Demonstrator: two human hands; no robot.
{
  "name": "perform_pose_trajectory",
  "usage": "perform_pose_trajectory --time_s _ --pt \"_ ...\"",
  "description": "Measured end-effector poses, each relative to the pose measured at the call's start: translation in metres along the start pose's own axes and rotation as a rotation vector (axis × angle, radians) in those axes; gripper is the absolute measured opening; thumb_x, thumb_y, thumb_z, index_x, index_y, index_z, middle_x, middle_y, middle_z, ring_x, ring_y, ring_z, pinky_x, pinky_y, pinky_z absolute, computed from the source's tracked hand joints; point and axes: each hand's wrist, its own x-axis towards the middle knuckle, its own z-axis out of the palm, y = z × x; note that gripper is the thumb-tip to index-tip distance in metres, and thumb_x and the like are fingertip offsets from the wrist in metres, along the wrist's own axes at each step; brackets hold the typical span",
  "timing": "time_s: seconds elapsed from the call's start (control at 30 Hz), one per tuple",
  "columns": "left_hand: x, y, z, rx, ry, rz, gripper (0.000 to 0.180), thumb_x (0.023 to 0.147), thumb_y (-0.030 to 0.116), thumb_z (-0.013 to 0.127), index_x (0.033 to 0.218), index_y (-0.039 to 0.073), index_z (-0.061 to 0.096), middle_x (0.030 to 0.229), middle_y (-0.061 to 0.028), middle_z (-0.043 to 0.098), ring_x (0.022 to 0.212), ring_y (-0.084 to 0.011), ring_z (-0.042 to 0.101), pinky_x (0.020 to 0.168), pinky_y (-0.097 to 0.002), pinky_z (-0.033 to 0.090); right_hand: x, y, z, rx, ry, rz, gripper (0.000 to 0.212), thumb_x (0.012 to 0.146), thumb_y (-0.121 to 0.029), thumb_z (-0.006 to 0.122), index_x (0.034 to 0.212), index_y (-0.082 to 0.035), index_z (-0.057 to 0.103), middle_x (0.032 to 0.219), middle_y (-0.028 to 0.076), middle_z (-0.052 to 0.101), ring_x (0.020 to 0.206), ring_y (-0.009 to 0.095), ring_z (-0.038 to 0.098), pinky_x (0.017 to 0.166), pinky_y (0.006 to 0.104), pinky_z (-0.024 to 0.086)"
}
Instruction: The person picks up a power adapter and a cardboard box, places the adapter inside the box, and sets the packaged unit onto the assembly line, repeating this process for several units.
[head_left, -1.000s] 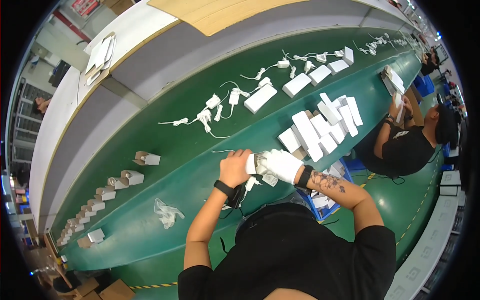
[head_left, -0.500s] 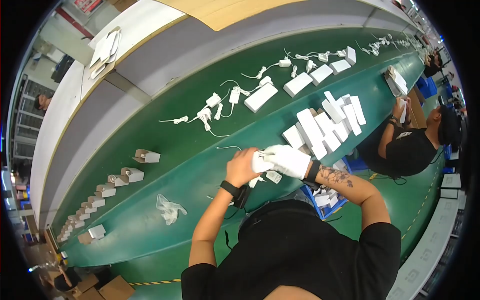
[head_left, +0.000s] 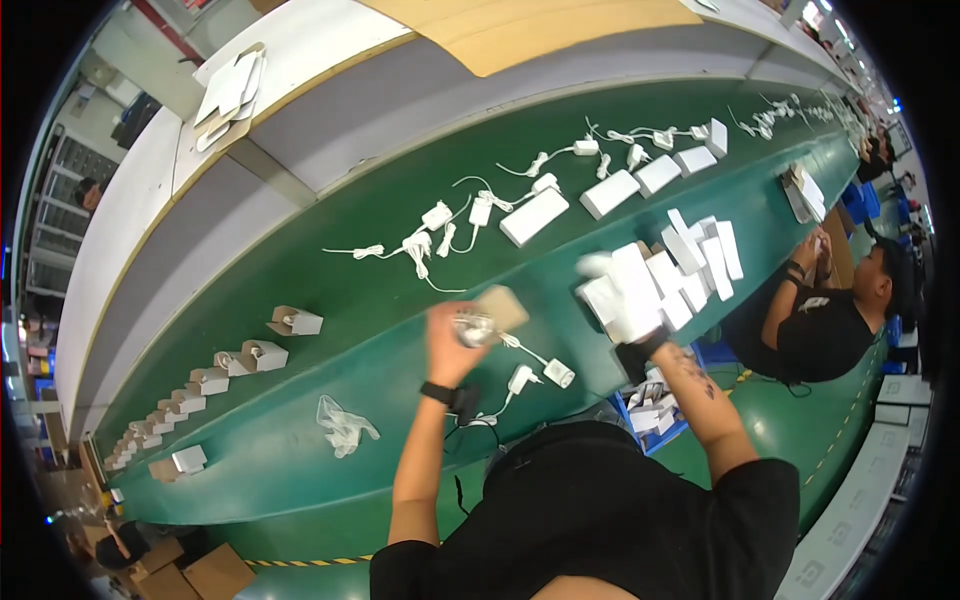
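Two hands work well apart over the green belt (head_left: 270, 440). The left hand (head_left: 447, 345), bare, is wrapped round an open box (head_left: 503, 308) whose brown flap sticks out past the fingers to the right; something pale and shiny shows at its mouth. The right hand (head_left: 628, 298), in a white glove, is at the left end of the pile (head_left: 692, 250) of white boxes; it is blurred, so I cannot tell whether the fingers have closed on one. A black band circles each wrist.

Just below the box, between the two forearms, lie two corded chargers: the right charger (head_left: 558, 373) has its cord running up towards the box, and the left charger (head_left: 520, 379) trails its cord down towards the person's body. A crumpled clear bag (head_left: 345, 428) lies left of the left forearm. Beneath the right forearm, beside the belt, a blue bin (head_left: 672, 437) holds more white boxes.

Beyond the belt runs a darker ledge (head_left: 350, 210). Loose chargers (head_left: 418, 243) lie along it with their cords spread, near a line of white cartons (head_left: 535, 217); at its left end stands a row of open boxes (head_left: 210, 380), flaps out. A shelf (head_left: 320, 35) rises behind, with flat packs (head_left: 235, 90) and a yellow board (head_left: 540, 30) on top. To the right, a co-worker (head_left: 815, 335) in black sits at the belt, hands close together
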Motion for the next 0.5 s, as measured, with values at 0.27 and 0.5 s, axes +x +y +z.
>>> perform_pose_trajectory --time_s 0.27,0.5 --pt "0.03 -0.197 -0.074 -0.287 0.548 -0.402 0.082 0.06 0.015 0.083 0.127 0.001 0.037 0.121 -0.0141 0.047 0.109 -0.0248 0.047 0.093 -0.0365 0.039 -0.068 0.158 0.017 -0.69 0.236 0.421 0.046 0.084 -0.036 0.057 0.119 -0.005 0.054 0.11 0.022 0.055 0.101 0.041 0.052 0.088 0.0452 0.042" --pt "0.032 -0.197 -0.085 -0.217 0.694 -0.382 0.088 0.062 0.011 0.081 0.133 0.002 0.029 0.131 -0.0153 0.039 0.12 -0.0253 0.04 0.101 -0.0385 0.032 0.001 0.074 0.083 -0.527 0.079 0.122 0.039 0.085 -0.03 0.058 0.116 -0.006 0.055 0.106 0.019 0.058 0.098 0.035 0.056 0.084 0.0422 0.045"
